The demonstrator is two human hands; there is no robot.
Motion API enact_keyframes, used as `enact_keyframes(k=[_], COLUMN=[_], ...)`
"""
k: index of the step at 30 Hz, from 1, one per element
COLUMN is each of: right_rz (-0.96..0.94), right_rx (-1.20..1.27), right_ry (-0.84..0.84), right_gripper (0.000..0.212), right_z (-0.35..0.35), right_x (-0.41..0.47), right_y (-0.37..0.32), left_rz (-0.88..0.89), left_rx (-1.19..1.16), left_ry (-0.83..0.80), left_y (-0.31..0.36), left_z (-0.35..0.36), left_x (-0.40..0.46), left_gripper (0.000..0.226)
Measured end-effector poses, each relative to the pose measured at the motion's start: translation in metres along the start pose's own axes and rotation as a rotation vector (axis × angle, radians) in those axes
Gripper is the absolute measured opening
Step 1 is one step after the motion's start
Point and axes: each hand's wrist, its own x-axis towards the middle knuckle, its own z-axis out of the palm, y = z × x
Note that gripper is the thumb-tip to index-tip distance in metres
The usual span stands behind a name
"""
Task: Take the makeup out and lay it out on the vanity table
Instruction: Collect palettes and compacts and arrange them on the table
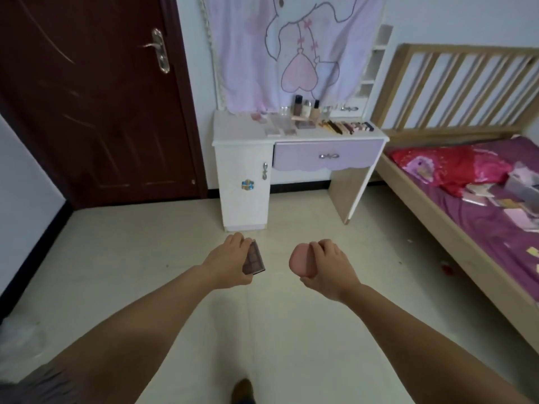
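While both arms reach forward over the floor, each hand carries one item toward the vanity table (300,135), which stands well apart, against the far wall.

Left hand (230,259): fingers curled round a flat brown palette (255,259), gridded face showing, thumb side hidden.

Right hand (326,265): fingers and thumb pinch a rounded pink puff (301,258); grip looks secure.

Table top, left to right: small flat compacts (277,128) at the left and middle, a cluster of upright bottles (306,107) at the back, then a row of slim sticks (347,126) lying side by side at the right. Judged: a good share of the laying-out is done.

Lilac drawer (328,156) under the top: closed, contents not visible. Cupboard door on the left pedestal: closed too.

Bed (478,225), right of the table: a pale open box (523,186) near the frame edge, its inside too blurred to read; several flat pinkish packs (495,205) lie loose on the purple sheet beside it.

Judged remaining: set down the two held items, then fetch those still on the bed.
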Motion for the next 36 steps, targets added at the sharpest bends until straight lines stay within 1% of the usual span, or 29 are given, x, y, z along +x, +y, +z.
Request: enact_keyframes(k=[5,10,15,19,22,26,29,31,33,36], right_rz=[0.044,0.06,0.006,-0.051,-0.091,-0.137,-0.115,-0.085,-0.046,0.005], right_rx=[0.032,0.036,0.003,0.0,0.001,0.004,0.035,0.05,0.081,0.133], right_ry=[-0.016,-0.039,-0.022,-0.063,-0.079,-0.095,-0.11,-0.129,-0.168,-0.271], right_gripper=[0.079,0.08,0.079,0.079,0.077,0.075,0.076,0.078,0.078,0.078], right_z=[-0.017,-0.031,-0.038,-0.047,-0.06,-0.066,-0.062,-0.058,-0.051,-0.045], right_x=[0.127,0.241,0.373,0.481,0.559,0.647,0.71,0.748,0.792,0.858], right_y=[0.011,0.037,0.07,0.089,0.098,0.097,0.096,0.095,0.094,0.088], left_rz=[0.015,0.015,-0.014,-0.074,-0.109,-0.144,-0.159,-0.139,-0.112,-0.067], left_rx=[0.009,-0.01,-0.003,-0.024,-0.056,-0.094,-0.076,-0.066,-0.079,-0.092], left_ry=[0.023,0.0,0.028,0.01,0.04,-0.031,-0.067,-0.096,-0.137,-0.218], left_y=[-0.067,-0.109,-0.149,-0.179,-0.202,-0.24,-0.274,-0.292,-0.316,-0.351], left_z=[-0.045,-0.059,-0.063,-0.077,-0.093,-0.096,-0.095,-0.095,-0.096,-0.099], left_x=[0.125,0.231,0.345,0.433,0.49,0.55,0.601,0.636,0.677,0.732], left_gripper=[0.073,0.073,0.072,0.076,0.079,0.085,0.082,0.081,0.084,0.086])
